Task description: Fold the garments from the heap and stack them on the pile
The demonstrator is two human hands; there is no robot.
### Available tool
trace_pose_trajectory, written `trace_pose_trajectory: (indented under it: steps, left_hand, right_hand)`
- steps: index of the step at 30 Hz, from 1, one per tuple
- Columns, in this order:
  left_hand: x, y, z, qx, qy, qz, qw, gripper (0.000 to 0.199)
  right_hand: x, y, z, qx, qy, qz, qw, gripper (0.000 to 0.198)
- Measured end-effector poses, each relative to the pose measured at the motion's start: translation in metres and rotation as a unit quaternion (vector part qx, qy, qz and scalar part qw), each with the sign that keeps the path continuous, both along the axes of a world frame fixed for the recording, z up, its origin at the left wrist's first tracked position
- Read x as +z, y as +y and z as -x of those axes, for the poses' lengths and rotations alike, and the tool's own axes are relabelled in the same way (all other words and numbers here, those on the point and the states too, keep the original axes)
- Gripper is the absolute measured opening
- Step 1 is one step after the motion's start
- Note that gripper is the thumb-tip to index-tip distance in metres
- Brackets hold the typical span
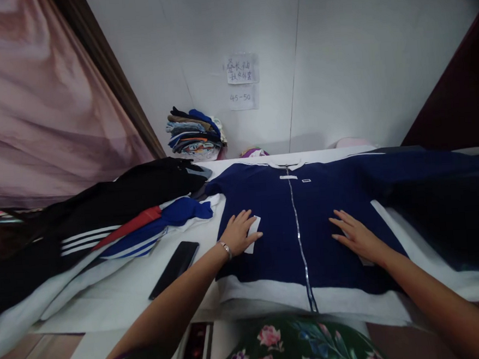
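Flowered green clothing (292,348) worn by the person fills the bottom edge, and just beyond it a navy jacket (266,205) lies spread on the white surface (116,292), its zip (297,224) running down the middle. Open and flat, the left hand (238,233) rests on one side of the jacket, partly over a white strip (250,248), while the right hand (356,238) rests on the other, fingers extended. Left of the jacket lie a black phone (174,269) and heaped clothes (129,195).
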State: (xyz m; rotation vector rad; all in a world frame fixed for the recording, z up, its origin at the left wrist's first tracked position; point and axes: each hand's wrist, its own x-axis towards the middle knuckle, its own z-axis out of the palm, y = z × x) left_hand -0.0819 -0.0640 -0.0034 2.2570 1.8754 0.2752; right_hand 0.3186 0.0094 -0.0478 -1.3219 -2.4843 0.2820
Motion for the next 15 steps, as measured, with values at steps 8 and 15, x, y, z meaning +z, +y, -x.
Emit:
trace_pose_trajectory:
  steps: [8,15]
  left_hand:
    - [-0.057,0.006,0.023,0.077,0.084,0.008,0.994,0.069]
    - [-0.056,0.01,0.027,0.082,0.119,0.011,0.989,0.071]
  right_hand:
    - [-0.042,0.005,-0.028,-0.069,-0.016,0.048,0.996,0.056]
    - [0.014,0.07,-0.077,-0.239,0.253,-0.031,0.937,0.052]
